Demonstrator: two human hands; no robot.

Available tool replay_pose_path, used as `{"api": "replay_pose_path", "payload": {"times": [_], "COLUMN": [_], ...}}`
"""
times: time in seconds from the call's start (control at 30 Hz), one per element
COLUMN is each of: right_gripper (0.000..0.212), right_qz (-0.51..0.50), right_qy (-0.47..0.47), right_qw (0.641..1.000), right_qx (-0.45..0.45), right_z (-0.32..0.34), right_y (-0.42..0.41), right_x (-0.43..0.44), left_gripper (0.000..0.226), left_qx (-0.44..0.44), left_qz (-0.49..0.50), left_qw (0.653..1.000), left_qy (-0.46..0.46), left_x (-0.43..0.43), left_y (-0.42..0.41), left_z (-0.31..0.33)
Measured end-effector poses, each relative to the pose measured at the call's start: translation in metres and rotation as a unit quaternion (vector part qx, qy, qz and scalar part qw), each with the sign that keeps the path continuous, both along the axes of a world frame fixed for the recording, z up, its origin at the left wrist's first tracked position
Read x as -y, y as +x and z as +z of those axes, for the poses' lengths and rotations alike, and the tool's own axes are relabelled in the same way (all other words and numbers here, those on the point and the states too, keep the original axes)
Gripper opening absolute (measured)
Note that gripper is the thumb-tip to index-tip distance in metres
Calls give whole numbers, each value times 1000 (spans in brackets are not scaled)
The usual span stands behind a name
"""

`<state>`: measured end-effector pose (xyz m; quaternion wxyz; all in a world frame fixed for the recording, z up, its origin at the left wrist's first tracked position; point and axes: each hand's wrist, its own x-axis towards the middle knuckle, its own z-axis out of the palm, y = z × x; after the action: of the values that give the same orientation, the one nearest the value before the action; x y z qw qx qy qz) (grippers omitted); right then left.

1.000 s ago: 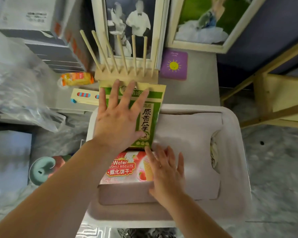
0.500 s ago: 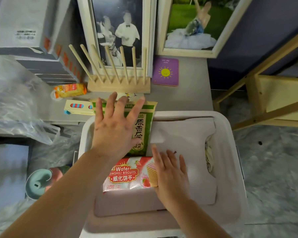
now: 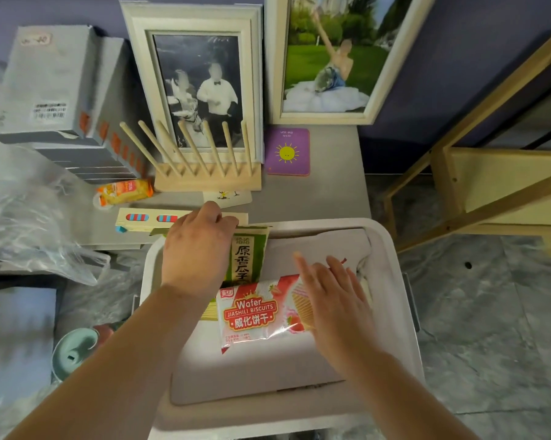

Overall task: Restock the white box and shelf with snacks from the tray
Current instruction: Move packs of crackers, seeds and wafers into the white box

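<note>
View from above of a white box [image 3: 236, 417] lined with pale cloth, two bare forearms reaching into it.

Nearest, a pink wafer packet [image 3: 255, 312] lies flat in the middle of the box. The right hand [image 3: 331, 300] rests on its right end with fingers straight and spread, gripping nothing. The packet looks light, glossy and slippery, and the biscuits inside likely break easily, so it is better lifted by its long sides than squeezed.

Beyond it, at the box's far-left corner, the left hand [image 3: 198, 252] curls over the top edge of a green seed packet [image 3: 247, 258], holding it. This flat, soft pouch should flex and is best pinched at the sealed top edge.

Past the far rim sits a grey shelf [image 3: 331, 192] – crowded. A wooden strip [image 3: 147, 217] lies along its near edge, touching or almost touching the left hand's knuckles. Behind that are an orange snack packet [image 3: 125, 191], a wooden peg rack [image 3: 207, 179] and a purple sun card [image 3: 287, 152]. Two framed photos [image 3: 201, 90] lean at the back, with stacked grey boxes [image 3: 55, 90] at the far-left corner.
</note>
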<state>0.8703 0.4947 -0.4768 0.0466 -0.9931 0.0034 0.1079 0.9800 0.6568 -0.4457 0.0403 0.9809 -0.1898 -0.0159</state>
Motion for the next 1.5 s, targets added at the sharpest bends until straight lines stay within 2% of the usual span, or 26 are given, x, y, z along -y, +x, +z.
{"api": "replay_pose_path", "payload": {"times": [0.17, 0.3, 0.33, 0.53, 0.67, 0.77, 0.87, 0.97, 1.03, 1.33, 1.5], "right_gripper": [130, 110, 111, 119, 113, 98, 102, 105, 108, 111, 111], "right_qz": [-21, -8, -14, -22, -23, -23, -37, -62, -80, -132, -151], "right_qy": [12, 48, 39, 49, 58, 87, 79, 73, 70, 68, 79], "right_qw": [999, 998, 998, 996, 997, 995, 994, 992, 990, 982, 979], "right_qx": [-38, -41, -43, 65, 43, 52, 62, 78, 88, 121, 108], "right_z": [27, 65, 78, 161, 236, 282, 326, 364, 388, 439, 442], "right_y": [-2, -3, -3, -7, -17, -29, -43, -60, -71, -121, -151], "right_x": [9, 21, 25, 41, 48, 59, 70, 82, 89, 146, 220], "left_gripper": [35, 33, 32, 28, 27, 39, 35, 62, 71, 83, 75], "left_qx": [46, 78, 83, 115, 136, 158, 210, 246, 267, 257, 240], "left_qz": [15, 37, 35, 21, 9, -14, -23, -44, -67, -130, -156], "left_qw": [998, 996, 995, 993, 990, 986, 975, 963, 956, 953, 956], "left_qy": [-30, -38, -34, -21, -30, -50, -74, -98, -104, -99, -66], "left_x": [4, 5, 5, 7, 20, 33, 50, 66, 77, 147, 220], "left_y": [-9, -13, -15, -33, -48, -56, -66, -76, -84, -120, -139], "left_z": [30, 67, 77, 145, 199, 242, 283, 322, 346, 405, 403]}}
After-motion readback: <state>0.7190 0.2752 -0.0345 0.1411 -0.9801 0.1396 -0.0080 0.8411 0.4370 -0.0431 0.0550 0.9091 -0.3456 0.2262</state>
